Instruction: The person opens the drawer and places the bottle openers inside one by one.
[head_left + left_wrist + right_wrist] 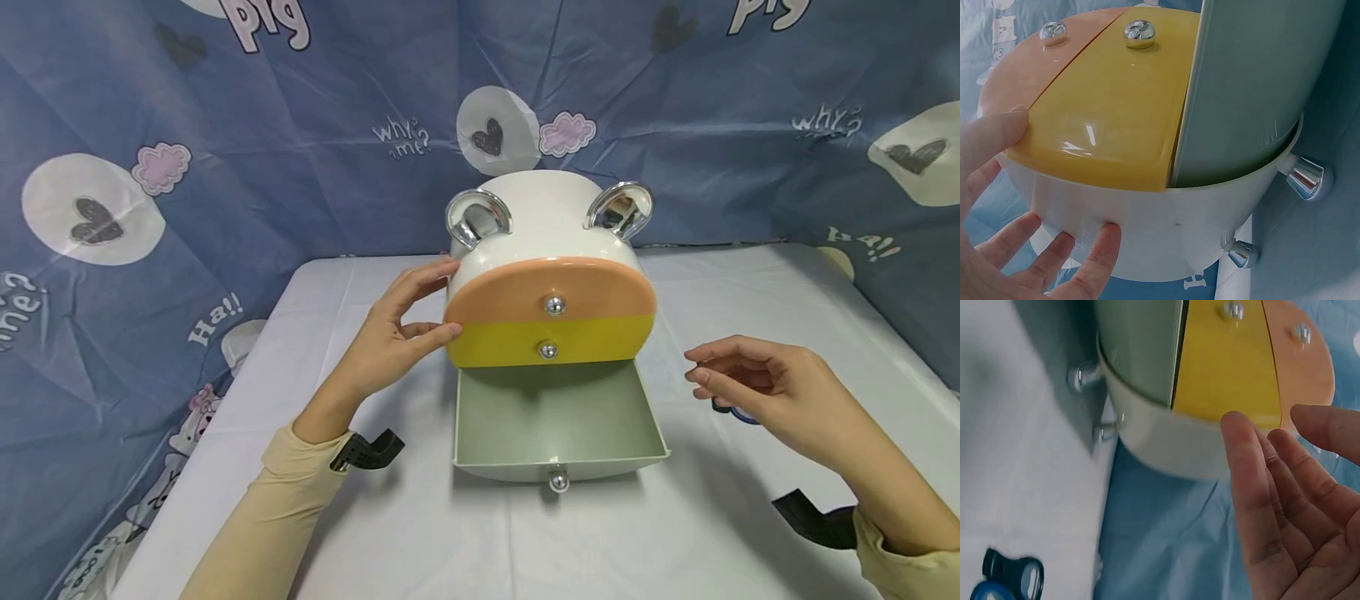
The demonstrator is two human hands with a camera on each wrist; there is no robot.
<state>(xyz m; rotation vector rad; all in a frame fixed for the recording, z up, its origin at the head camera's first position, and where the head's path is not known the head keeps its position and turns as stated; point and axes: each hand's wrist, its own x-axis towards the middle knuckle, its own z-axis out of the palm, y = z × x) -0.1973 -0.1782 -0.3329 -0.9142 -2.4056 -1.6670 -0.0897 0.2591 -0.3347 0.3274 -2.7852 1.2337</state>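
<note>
A small white cabinet (547,208) with two silver ears stands on the table. Its orange drawer (502,296) and yellow drawer (502,342) are closed, while the pale green bottom drawer (555,417) is pulled out toward me. My left hand (386,329) rests on the cabinet's left side; its thumb (1007,128) touches the front edge by the yellow drawer and the other fingers spread along the white wall. To the right of the cabinet, my right hand (787,392) hovers with loosely bent fingers and nothing in it.
On the table to the right lies a black and blue looped item (1016,575), like scissor handles, partly hidden behind my right hand in the head view. A white cloth covers the table (510,542). Behind it hangs a blue printed curtain (360,192).
</note>
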